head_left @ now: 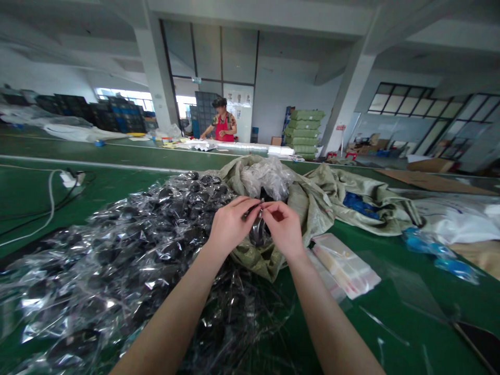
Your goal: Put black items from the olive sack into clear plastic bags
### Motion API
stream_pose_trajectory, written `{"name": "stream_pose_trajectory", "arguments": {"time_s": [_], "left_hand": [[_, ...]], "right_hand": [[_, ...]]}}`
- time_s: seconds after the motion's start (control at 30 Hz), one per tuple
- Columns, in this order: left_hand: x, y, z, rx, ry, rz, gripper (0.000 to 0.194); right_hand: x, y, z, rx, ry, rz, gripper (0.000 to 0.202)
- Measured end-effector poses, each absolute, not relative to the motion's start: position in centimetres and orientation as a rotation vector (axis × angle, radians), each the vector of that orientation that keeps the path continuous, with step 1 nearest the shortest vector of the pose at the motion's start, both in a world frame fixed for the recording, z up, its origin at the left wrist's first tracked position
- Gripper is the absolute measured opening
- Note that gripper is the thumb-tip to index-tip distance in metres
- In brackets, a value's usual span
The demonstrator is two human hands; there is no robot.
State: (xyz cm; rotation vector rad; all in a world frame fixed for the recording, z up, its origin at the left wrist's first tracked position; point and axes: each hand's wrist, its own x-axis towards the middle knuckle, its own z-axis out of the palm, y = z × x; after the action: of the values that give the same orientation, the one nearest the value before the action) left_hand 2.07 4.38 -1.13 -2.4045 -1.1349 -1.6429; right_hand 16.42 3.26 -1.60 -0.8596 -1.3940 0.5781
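A dark piece (258, 233) is held between two bare hands, just before the folds of an olive sack (318, 205). The left hand (233, 221) and the right hand (285, 229) are closed to a pinch — thumbs and forefingers brought almost together at the piece's upper edge. How firmly it is gripped cannot be told. With so slight a hold, the piece could be dropped into the sack's folds should a fingertip slip; its wrapping, seemingly thin film, could be torn by too hard a tug. Wrapped pieces could also be sent sliding if the pile (167, 224) were brushed by the left forearm. The piece is seen as rounded and glossy, crossed by pale glints, its finer shape lost to blur. Similar dark pieces in clear bags are heaped to the left across a green table (117, 182). Crumpled film (267, 177) is bunched behind the hands, and a flat pack (346, 263) is laid beyond the right forearm. Farther off — behind white stock (242, 146) — a co-worker (225, 127) in a red apron is seen.
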Motion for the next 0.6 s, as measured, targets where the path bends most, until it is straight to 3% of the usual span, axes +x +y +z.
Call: {"name": "stream_pose_trajectory", "arguments": {"time_s": [0.6], "left_hand": [[1.5, 4.96, -1.66, -2.36, -1.251, -1.498, 0.02]], "right_hand": [[16.6, 2.74, -1.46, -0.98, -1.715, 0.331, 0.013]]}}
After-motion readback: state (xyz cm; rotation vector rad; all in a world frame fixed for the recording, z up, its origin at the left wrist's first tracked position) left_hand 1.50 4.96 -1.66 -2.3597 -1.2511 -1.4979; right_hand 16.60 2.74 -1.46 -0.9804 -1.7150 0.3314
